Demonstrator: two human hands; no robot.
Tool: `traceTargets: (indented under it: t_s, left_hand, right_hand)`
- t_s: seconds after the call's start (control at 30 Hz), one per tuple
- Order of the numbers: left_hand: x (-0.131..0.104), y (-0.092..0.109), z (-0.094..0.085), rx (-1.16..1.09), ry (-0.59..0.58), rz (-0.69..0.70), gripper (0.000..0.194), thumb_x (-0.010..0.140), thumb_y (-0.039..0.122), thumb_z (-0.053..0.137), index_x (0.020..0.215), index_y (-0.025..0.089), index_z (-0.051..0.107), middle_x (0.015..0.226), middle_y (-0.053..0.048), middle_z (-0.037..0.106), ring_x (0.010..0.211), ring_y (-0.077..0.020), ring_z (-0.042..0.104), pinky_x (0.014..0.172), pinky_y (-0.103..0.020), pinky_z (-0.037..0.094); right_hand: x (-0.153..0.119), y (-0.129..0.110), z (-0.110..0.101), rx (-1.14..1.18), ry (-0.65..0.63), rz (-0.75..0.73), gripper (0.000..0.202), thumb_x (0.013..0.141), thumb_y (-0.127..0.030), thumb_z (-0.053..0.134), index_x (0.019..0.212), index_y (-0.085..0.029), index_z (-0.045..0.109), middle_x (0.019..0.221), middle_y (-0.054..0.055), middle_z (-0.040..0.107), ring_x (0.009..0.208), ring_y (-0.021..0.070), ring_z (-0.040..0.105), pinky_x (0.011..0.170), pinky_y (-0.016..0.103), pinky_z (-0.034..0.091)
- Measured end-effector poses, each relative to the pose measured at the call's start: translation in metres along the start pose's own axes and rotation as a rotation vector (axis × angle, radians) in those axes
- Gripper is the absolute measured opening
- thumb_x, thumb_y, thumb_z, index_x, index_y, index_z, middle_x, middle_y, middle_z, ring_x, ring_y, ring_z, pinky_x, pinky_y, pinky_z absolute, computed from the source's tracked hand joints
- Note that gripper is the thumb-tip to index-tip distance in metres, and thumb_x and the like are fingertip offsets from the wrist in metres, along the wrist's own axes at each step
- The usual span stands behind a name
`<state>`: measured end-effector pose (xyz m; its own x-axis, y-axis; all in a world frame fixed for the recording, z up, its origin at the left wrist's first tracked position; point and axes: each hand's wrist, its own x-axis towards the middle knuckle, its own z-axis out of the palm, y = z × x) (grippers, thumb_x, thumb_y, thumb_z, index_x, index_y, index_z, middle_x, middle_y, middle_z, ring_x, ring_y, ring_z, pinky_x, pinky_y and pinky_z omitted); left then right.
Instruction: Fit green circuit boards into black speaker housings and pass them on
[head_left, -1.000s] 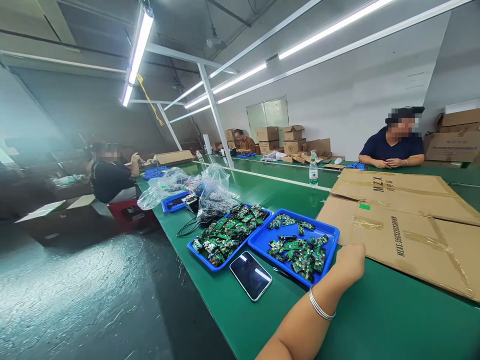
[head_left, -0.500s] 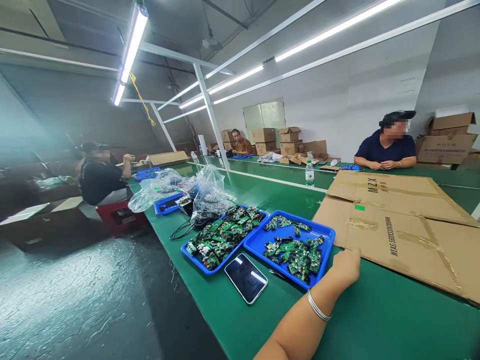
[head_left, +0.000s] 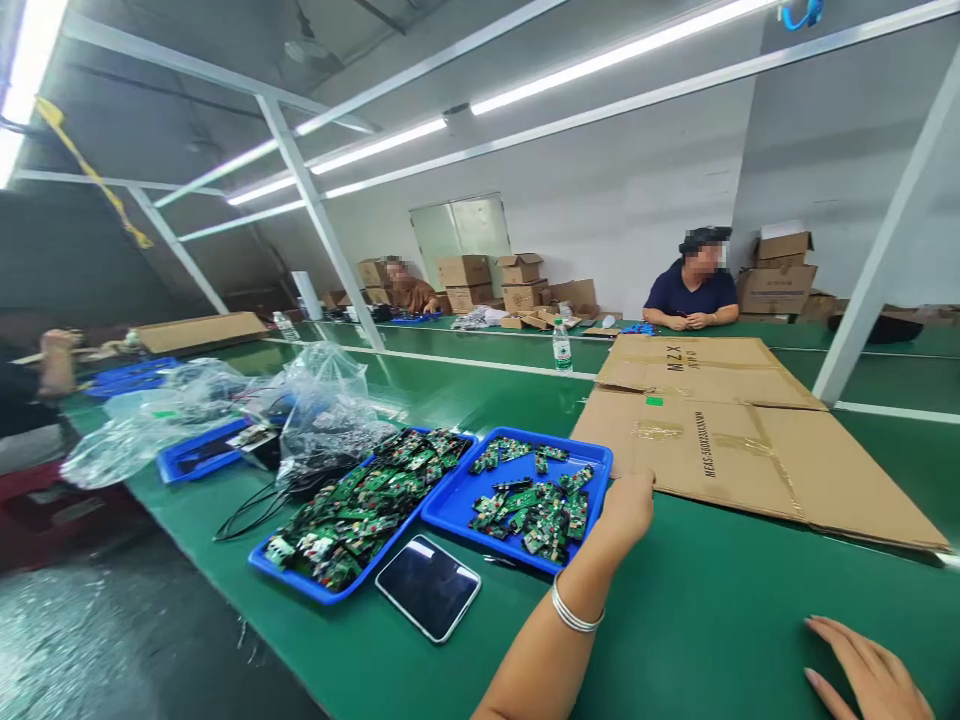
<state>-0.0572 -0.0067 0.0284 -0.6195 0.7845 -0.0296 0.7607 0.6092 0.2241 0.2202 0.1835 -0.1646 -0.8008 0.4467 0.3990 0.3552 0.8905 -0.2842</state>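
My left hand point(head_left: 630, 512), with silver bangles on its wrist, is closed at the near left corner of a flattened cardboard box point(head_left: 675, 455), its fingers on the edge; the fingertips are partly hidden. Beside this hand a blue tray point(head_left: 457, 512) holds a loose group of small green circuit boards point(head_left: 536, 515). At the lower right, my right hand point(head_left: 874, 670) is over the green table point(head_left: 720, 610) with its fingers apart and nothing in them.
A second blue tray point(head_left: 330, 595) is heaped with circuit boards. In front lies a phone point(head_left: 429, 588). Clear plastic bags point(head_left: 322, 410) and black cables stand left, a water bottle point(head_left: 562, 348) behind. A person point(head_left: 694, 285) sits across; others sit farther left.
The view has swung to the right, so the trays and cardboard appear farther left. My right hand has come into view. My left hand stays at the cardboard's edge.
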Motion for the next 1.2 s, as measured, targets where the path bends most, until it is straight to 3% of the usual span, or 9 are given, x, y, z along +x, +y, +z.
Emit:
traceTargets:
  t_s: [0.23, 0.57, 0.8, 1.2]
  left_hand:
    - [0.005, -0.001, 0.012, 0.024, -0.046, -0.019, 0.029, 0.085, 0.03, 0.052, 0.109, 0.015, 0.053, 0.105, -0.007, 0.059, 0.088, -0.0181, 0.059, 0.075, -0.038, 0.051]
    - [0.001, 0.0, -0.002, 0.028, -0.027, 0.007, 0.028, 0.086, 0.03, 0.05, 0.11, 0.015, 0.053, 0.104, -0.007, 0.059, 0.091, -0.0188, 0.059, 0.078, -0.04, 0.05]
    - [0.0, 0.002, 0.003, 0.025, -0.112, 0.003, 0.027, 0.085, 0.03, 0.052, 0.108, 0.015, 0.054, 0.106, -0.007, 0.059, 0.091, -0.0185, 0.059, 0.078, -0.039, 0.05]
    - [0.005, 0.0, 0.013, 0.038, -0.125, 0.014, 0.03, 0.085, 0.031, 0.052, 0.11, 0.015, 0.053, 0.11, -0.008, 0.057, 0.095, -0.0199, 0.057, 0.08, -0.041, 0.049]
  right_hand:
    - [0.001, -0.019, -0.014, -0.051, -0.033, 0.01, 0.041, 0.079, -0.048, 0.043, 0.111, -0.03, 0.061, 0.112, 0.002, 0.062, 0.099, 0.0274, 0.058, 0.082, 0.043, 0.051]
    - [0.002, -0.029, -0.019, -0.025, -0.055, 0.045, 0.041, 0.08, -0.047, 0.043, 0.111, -0.028, 0.061, 0.116, 0.004, 0.06, 0.103, 0.0284, 0.056, 0.081, 0.042, 0.05]
    - [0.001, -0.028, -0.021, -0.042, -0.111, 0.042, 0.043, 0.083, -0.047, 0.042, 0.118, -0.026, 0.056, 0.118, 0.005, 0.058, 0.102, 0.0269, 0.055, 0.084, 0.042, 0.047]
    - [0.0, -0.024, -0.019, -0.07, -0.118, 0.009, 0.043, 0.084, -0.047, 0.042, 0.119, -0.025, 0.054, 0.12, 0.006, 0.057, 0.104, 0.0272, 0.053, 0.087, 0.043, 0.043]
